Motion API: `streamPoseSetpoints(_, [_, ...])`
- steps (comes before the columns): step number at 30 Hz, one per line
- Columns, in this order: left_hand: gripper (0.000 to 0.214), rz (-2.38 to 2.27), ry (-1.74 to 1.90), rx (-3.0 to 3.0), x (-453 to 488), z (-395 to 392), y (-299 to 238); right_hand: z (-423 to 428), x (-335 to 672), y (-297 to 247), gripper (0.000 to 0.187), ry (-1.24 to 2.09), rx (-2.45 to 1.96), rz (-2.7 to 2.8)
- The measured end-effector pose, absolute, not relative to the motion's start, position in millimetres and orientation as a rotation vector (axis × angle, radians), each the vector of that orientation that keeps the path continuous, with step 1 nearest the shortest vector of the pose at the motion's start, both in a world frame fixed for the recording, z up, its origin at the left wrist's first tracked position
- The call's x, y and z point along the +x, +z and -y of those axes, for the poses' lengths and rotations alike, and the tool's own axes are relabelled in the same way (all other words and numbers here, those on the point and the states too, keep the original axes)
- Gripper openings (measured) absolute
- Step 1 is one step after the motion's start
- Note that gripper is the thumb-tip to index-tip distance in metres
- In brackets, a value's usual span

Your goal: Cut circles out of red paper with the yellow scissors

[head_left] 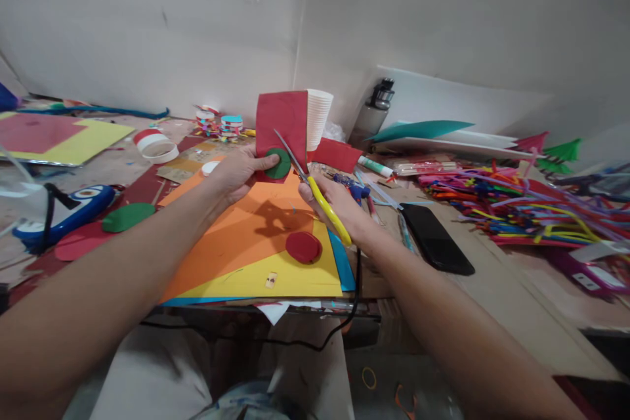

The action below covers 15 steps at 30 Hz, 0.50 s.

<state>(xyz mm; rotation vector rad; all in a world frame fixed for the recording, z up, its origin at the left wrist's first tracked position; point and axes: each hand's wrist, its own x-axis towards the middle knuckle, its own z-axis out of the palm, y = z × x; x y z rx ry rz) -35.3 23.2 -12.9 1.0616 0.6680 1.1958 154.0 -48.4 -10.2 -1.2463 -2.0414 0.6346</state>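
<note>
My left hand (235,172) pinches a red paper sheet (281,121) upright, together with a green paper disc (278,164) pressed against its lower edge. My right hand (333,205) grips yellow-handled scissors (315,191), whose blades point up and left onto the red sheet just above the green disc. Both hands hover over a stack of orange (246,230) and yellow (275,279) paper sheets. A red paper disc (304,247) lies on that stack below my right hand.
A black phone (436,247) lies right of my right hand, beside a heap of coloured pipe cleaners (522,207). A white ribbed cup (319,118), a bottle (374,115) and a glue stick (375,166) stand behind. A green oval cutout (128,216), tape rolls (156,144) and a blue toy (69,210) lie left.
</note>
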Motion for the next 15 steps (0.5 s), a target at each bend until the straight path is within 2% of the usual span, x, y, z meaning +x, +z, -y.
streamPoseSetpoints(5, [0.024, -0.683, 1.187, 1.092, -33.7, -21.0, -11.6, 46.0, 155.4, -12.0, 0.035, 0.591, -1.221, 2.059])
streamPoseSetpoints(15, [0.029, -0.672, 1.152, 1.09, -36.2, -20.8, -8.8, 50.5, 153.9, -8.5, 0.038, 0.724, -1.248, 2.013])
